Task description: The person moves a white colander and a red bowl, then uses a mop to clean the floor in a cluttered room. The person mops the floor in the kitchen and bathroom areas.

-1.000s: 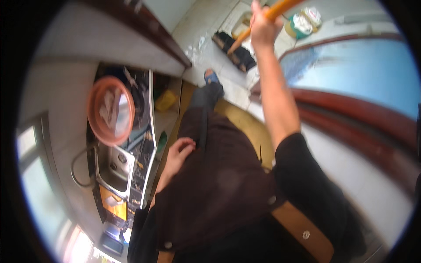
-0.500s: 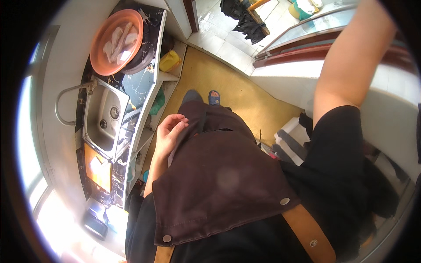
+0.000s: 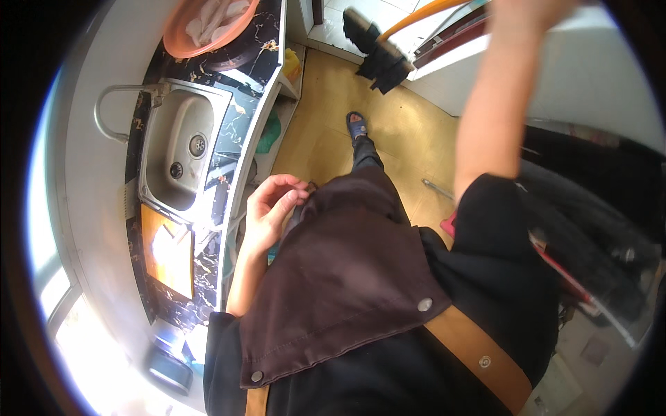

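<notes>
My left hand (image 3: 272, 210) hangs beside my hip with its fingers loosely curled. It holds nothing and touches the edge of my brown apron (image 3: 347, 270), close to the counter's rim. My right arm is raised toward the top right. At the frame's upper edge my blurred right hand (image 3: 525, 10) is closed on an orange mop handle (image 3: 424, 16). The handle runs down to a black mop head (image 3: 380, 54) resting on the floor by a pale doorway step.
On the left, a dark marble counter (image 3: 244, 104) holds a steel sink (image 3: 177, 149) with a faucet (image 3: 114, 104), an orange basin of white cloths (image 3: 208, 19) and an orange cutting board (image 3: 168, 255). My sandalled foot (image 3: 357, 127) stands on yellow floor (image 3: 326, 104). Dark clutter lies at the right.
The view has swung, so the sink and counter now sit higher and more central. My right arm stays raised with the handle, and the mop head has come nearer. My left hand stays at the apron.
</notes>
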Available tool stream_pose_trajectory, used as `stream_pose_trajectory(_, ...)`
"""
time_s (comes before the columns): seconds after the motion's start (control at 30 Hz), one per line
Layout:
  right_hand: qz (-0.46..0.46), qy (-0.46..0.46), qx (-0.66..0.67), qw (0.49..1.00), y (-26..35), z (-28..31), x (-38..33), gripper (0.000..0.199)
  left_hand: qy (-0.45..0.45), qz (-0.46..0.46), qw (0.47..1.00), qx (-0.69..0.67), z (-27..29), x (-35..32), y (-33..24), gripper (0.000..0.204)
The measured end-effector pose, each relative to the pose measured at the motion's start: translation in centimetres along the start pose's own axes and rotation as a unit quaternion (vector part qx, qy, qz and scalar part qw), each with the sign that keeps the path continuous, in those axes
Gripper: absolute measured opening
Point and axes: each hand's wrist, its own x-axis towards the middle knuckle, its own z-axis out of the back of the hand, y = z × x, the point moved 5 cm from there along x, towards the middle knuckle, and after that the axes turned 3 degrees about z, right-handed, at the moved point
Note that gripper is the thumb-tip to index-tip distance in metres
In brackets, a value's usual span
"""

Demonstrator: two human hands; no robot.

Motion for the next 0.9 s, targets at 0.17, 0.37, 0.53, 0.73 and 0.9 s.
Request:
stream_pose_trajectory(0.17, -0.135, 0.144, -0.187, 0.962, -15.0, 1.1, -21.3, 0.039, -0.031, -0.085, 0.994, -0.066, 2.9, -4.6, -3.2, 0.042)
stream_pose_trajectory(0.37, -0.213, 0.323, -0.21, 0.898, -28.7, 9.2, -48.5, 0.026, -0.078, -0.207, 0.974, 0.052, 5.9, -9.8, -2.8, 0.097)
stream_pose_trajectory(0.53, -0.171, 0.4, -0.291, 0.852, -26.2, 10.0, -57.3, 0.032, -0.064, 0.006, 0.965, 0.254, 9.3, -14.4, 2.5, 0.06)
stream_pose_trajectory(0.73, -0.823, -0.067, 0.038, 0.562, -37.3, 15.8, -64.2, 0.044, -0.122, 0.155, 0.74, 0.644, 8.9, -21.4, 6.6, 0.039)
stream_pose_trajectory(0.9, -0.796, -0.191, 0.144, 0.557, -44.3, 14.5, -70.7, 0.019, -0.029, 0.278, 0.653, 0.704, 15.4, -23.3, 15.5, 0.041)
